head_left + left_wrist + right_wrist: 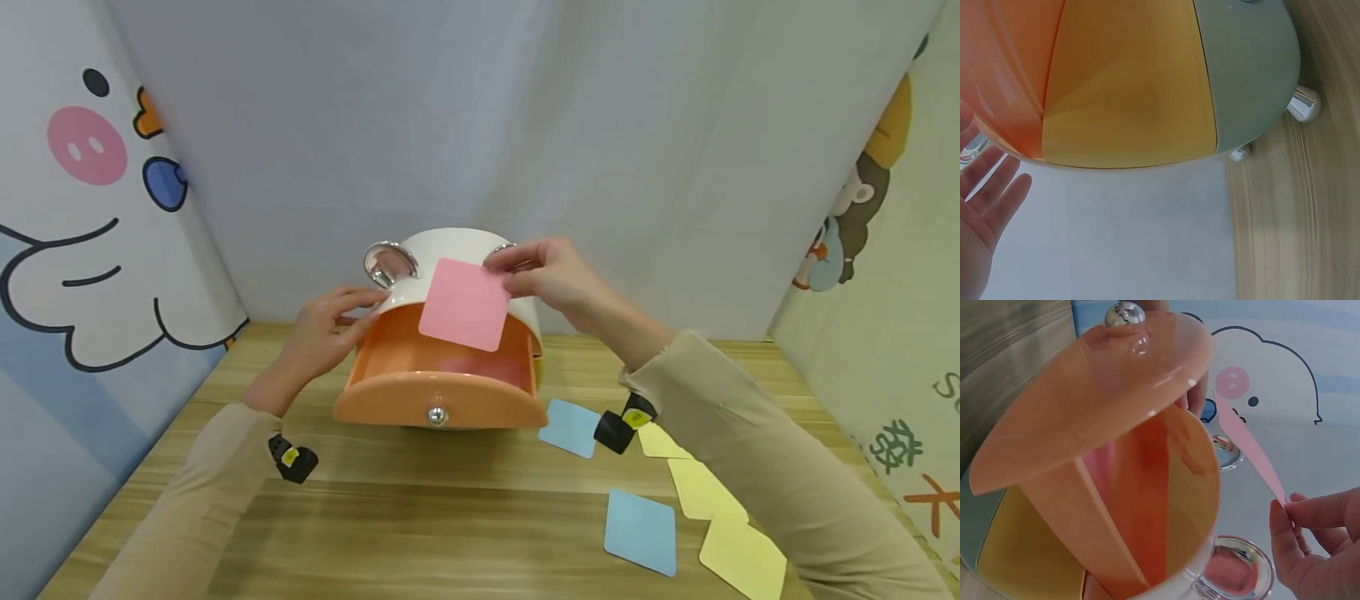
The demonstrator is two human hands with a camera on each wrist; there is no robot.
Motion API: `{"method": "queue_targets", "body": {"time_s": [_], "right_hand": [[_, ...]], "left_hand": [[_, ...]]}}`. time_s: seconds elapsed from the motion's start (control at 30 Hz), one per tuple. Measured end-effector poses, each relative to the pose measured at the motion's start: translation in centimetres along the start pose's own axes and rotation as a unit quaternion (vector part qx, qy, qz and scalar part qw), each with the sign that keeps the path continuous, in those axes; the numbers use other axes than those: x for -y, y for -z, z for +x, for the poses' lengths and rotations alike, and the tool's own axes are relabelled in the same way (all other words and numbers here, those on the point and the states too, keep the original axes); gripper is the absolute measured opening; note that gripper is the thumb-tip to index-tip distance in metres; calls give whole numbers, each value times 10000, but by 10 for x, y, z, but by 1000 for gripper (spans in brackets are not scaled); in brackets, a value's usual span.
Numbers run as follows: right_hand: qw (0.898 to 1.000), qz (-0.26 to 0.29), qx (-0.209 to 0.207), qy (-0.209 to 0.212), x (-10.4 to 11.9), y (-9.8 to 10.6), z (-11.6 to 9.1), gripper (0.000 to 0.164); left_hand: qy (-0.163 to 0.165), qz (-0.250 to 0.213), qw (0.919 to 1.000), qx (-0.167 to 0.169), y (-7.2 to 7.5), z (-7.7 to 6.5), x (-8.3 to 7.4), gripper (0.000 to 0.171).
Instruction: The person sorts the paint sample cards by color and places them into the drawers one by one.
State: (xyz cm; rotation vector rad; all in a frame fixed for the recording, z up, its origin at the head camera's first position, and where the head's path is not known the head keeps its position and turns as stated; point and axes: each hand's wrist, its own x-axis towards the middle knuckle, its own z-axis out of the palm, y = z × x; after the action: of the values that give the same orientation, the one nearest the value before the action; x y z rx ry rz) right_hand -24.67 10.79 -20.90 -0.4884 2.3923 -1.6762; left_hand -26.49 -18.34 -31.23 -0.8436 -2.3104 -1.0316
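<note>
One pink card (pixel 465 304) pinched at its top corner in the right hand (pixel 558 279) grip, hanging above the open orange drawer (pixel 438 379)

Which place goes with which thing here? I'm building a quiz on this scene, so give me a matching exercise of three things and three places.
Things:
1. pink card
2. left hand
3. blue cards

Places:
A. flat on the table
B. against the side of the white box
C. held above the open orange drawer

Pairs: 1-C, 2-B, 3-A

One pink card (pixel 465 303); two blue cards (pixel 570 427); three yellow cards (pixel 703 490).
</note>
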Motion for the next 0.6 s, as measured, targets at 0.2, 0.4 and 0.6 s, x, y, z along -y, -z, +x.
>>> {"method": "queue_targets", "body": {"time_s": [0.2, 0.4, 0.6], "right_hand": [[9997, -215, -115, 72, -4, -22, 11, 27], [9986, -469, 97, 225, -8, -45, 15, 26], [9967, -523, 278, 549, -10, -60, 15, 24]], "left_hand": [[3, 48, 10000, -12, 0, 0, 2, 25], [59, 92, 9999, 20, 1, -1, 3, 25], [54, -30, 9999, 132, 2, 0, 3, 25]]}}
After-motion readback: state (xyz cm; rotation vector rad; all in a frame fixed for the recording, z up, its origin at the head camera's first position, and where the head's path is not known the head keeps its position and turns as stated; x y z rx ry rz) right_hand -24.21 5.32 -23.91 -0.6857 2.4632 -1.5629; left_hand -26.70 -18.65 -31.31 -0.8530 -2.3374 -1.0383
